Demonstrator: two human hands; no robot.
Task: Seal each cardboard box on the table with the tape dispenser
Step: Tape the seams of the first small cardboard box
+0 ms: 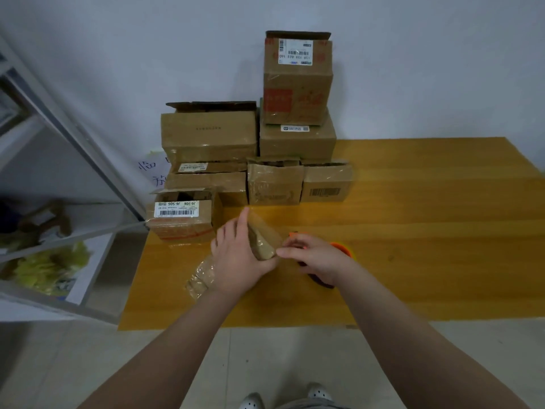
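I am looking down at a yellow wooden table (413,231) set against a pale wall. My left hand (236,255) lies flat over a small cardboard box (264,242) near the table's front left, fingers spread and pressing it down, the index finger stretched along its far edge. The box is already wrapped in glossy clear tape, and a crumpled tail of tape (200,278) trails out beside my left wrist.

My right hand (315,256) is curled around the orange tape dispenser (342,249), just right of the box, its thumb and forefinger pinched at the box's near corner — whether on the tape end or the cardboard itself, I cannot tell.

Behind, against the wall, sits a stack of more boxes (253,160), several with flaps standing open. The nearest has a white barcode label (177,208) and sits just left of my hands.

I judge the small box to be light and fairly stiff, but the tape skin makes it slick, so it could skate on the smooth wood. A flat palm on top, as now, holds it best; gripping the sides could dent the cardboard. The loose tape is soft and clingy — likely to fold onto itself.
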